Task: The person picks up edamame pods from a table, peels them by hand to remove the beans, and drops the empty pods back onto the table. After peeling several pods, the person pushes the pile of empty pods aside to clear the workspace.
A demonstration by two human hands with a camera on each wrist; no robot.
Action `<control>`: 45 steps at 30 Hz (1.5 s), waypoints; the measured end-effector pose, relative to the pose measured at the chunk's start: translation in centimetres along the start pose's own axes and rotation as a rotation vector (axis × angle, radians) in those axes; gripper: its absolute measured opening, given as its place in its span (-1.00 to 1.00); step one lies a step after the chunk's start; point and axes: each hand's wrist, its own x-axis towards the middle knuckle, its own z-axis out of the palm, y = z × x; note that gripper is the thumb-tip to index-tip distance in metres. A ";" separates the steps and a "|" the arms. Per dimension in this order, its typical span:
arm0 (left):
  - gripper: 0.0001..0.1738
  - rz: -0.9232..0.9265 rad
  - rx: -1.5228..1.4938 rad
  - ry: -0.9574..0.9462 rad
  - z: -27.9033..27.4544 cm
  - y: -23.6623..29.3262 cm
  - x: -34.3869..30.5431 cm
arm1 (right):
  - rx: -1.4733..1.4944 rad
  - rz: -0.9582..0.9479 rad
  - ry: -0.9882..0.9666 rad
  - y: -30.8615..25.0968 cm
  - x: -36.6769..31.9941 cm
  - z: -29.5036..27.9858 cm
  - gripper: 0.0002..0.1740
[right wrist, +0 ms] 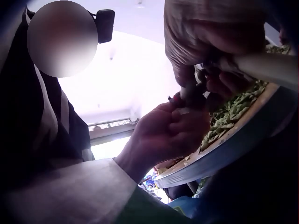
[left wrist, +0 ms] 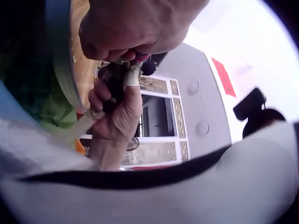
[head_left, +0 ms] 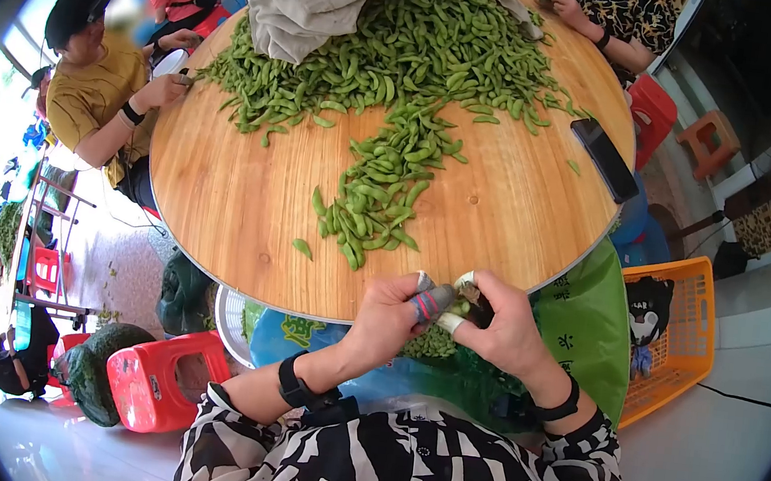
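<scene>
Just past the table's front edge, my left hand [head_left: 385, 314] and right hand [head_left: 506, 326] meet, fingertips together. Between them they pinch a small green soybean pod [head_left: 460, 307], largely covered by the fingers. Grey and red striped wrapping covers a digit of the left hand; white wraps sit on the right thumb and a finger. In the left wrist view the right hand [left wrist: 117, 114] curls below the left. Seen from the right wrist, the left hand [right wrist: 163, 133] has curled fingers close under the right. Shelled green beans [head_left: 431, 342] lie below the hands.
A large heap of soybean pods [head_left: 443, 49] covers the far side of the round wooden table [head_left: 501, 215], with a trail of pods [head_left: 376, 193] running toward me. A grey cloth [head_left: 312, 3], phone [head_left: 605, 158], orange basket [head_left: 690, 338] and red stool [head_left: 145, 384] are around. Other people sit nearby.
</scene>
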 end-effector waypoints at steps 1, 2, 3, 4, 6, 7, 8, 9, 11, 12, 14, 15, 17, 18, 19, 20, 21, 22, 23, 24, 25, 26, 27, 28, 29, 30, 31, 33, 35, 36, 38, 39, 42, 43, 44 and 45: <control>-0.80 0.049 0.049 -0.013 0.1 -0.4 -0.2 | -0.078 -0.065 -0.015 0.2 -0.1 -0.1 -0.68; -0.80 0.100 0.099 -0.027 0.1 -0.6 -0.3 | -0.077 -0.067 -0.013 0.3 -0.2 -0.1 -0.68; -0.80 0.101 0.101 -0.026 0.3 -0.6 -0.4 | -0.088 -0.019 -0.044 0.2 -0.5 -0.1 -0.67; -0.80 0.104 0.138 -0.043 0.4 -0.6 -0.5 | -0.097 0.026 -0.078 0.3 -0.8 -0.1 -0.67; -0.81 0.109 0.175 -0.049 0.2 -0.8 -0.6 | -0.125 -0.021 -0.029 0.5 -1.3 0.5 -0.68; -0.81 0.129 0.248 -0.065 -0.1 -1.2 -0.5 | -0.153 -0.064 0.022 0.6 -1.4 0.9 -0.70; -0.81 0.146 0.321 -0.079 -0.3 -1.4 -0.6 | -0.147 -0.071 0.011 0.3 -1.6 1.1 -0.70; -0.81 0.148 0.321 -0.061 -0.3 -1.2 -0.8 | -0.122 -0.058 0.041 -0.5 -1.6 1.1 -0.71; -0.81 0.117 0.334 -0.038 0.0 -0.7 -1.1 | -0.093 -0.059 0.063 -0.7 -1.5 1.1 -0.72; -0.81 0.123 0.337 -0.025 0.1 -0.7 -1.0 | -0.143 -0.069 0.060 -0.3 -1.5 1.1 -0.72; -0.83 0.094 0.355 -0.004 0.5 -1.2 -0.6 | -0.196 -0.086 0.067 0.3 -1.6 1.1 -0.72; -0.82 0.122 0.354 0.009 0.6 -1.5 -0.7 | -0.223 -0.103 0.084 0.5 -1.7 1.2 -0.73; -0.81 0.124 0.345 -0.006 0.5 -1.8 -0.8 | -0.250 -0.114 0.093 0.9 -1.9 1.2 -0.75; -0.79 0.128 0.338 -0.023 0.6 -1.4 -0.9 | -0.154 -0.044 0.057 1.1 -1.9 1.0 -0.78; -0.79 0.131 0.337 -0.019 0.5 -0.8 -1.1 | -0.057 0.025 0.023 1.2 -1.7 0.8 -0.81; -0.80 0.040 0.355 -0.051 0.3 0.1 -1.6 | -0.057 0.019 0.022 1.2 -1.6 0.6 -0.81; -0.80 -0.052 0.372 -0.084 0.0 0.8 -2.0 | 0.001 0.045 0.027 1.2 -1.6 0.5 -0.85; -0.80 -0.052 0.373 -0.081 -0.6 0.8 -2.4 | 0.059 0.074 0.032 1.3 -1.6 0.3 -0.87; -0.83 0.023 0.383 -0.096 -1.2 0.6 -2.9 | -0.019 0.067 -0.016 1.8 -1.8 0.3 -0.88; -0.86 0.101 0.393 -0.109 -2.0 0.6 -3.3 | -0.019 0.064 -0.019 1.7 -1.9 0.1 -0.88; -0.89 0.248 0.474 0.013 -3.0 1.5 -4.2 | -0.037 0.085 -0.096 1.4 -2.1 -0.2 -0.88; -0.90 0.394 0.555 0.134 -4.4 2.6 -5.3 | -0.054 0.107 -0.170 1.1 -2.2 -0.5 -0.89; -0.88 0.510 0.845 0.342 -6.5 3.1 -5.6 | -0.055 0.093 -0.185 0.9 -2.3 -0.7 -0.89; -0.84 0.621 1.133 0.555 -8.6 3.8 -5.6 | -0.053 0.090 -0.187 0.9 -2.4 -0.8 -0.89; -0.84 0.637 1.371 0.715 -10.1 4.8 -5.5 | -0.034 0.038 -0.186 1.0 -2.4 -0.8 -0.87; -0.84 0.647 1.610 0.878 -11.1 5.7 -5.4 | -0.015 -0.016 -0.183 0.9 -2.3 -0.8 -0.85; -0.84 0.649 1.615 0.881 -12.0 5.6 -4.8 | -0.011 -0.021 -0.183 0.8 -2.2 -0.7 -0.85; -0.85 0.468 1.479 0.848 -14.0 3.7 -3.0 | 0.343 0.147 -0.171 0.5 -2.2 -0.4 -0.80; -0.81 0.491 1.517 0.762 -12.6 2.6 -1.5 | 0.415 0.215 -0.186 1.1 -2.3 -0.4 -0.78; -0.80 0.478 1.498 0.721 -11.9 2.3 -1.0 | 0.486 0.285 -0.206 1.5 -2.2 -0.5 -0.75; -0.79 0.521 1.419 0.698 -11.4 2.0 -0.3 | 0.555 0.313 -0.204 2.3 -2.1 -0.5 -0.71; -0.79 0.558 1.344 0.676 -11.1 1.9 -0.1 | 0.628 0.342 -0.204 2.5 -2.1 -0.5 -0.67; -0.81 0.419 0.953 0.484 -9.0 1.9 -0.4 | 0.645 0.283 -0.226 1.9 -1.9 -0.3 -0.60; -0.79 0.350 0.868 0.452 -8.3 1.8 -0.6 | 0.649 0.288 -0.215 1.8 -1.8 -0.1 -0.60; -0.79 0.346 0.869 0.436 -7.4 1.6 -0.6 | 0.607 0.251 -0.229 1.6 -1.7 0.1 -0.58; -0.78 0.293 0.539 0.309 -6.5 1.3 -0.5 | 0.564 0.215 -0.244 1.5 -1.6 0.4 -0.56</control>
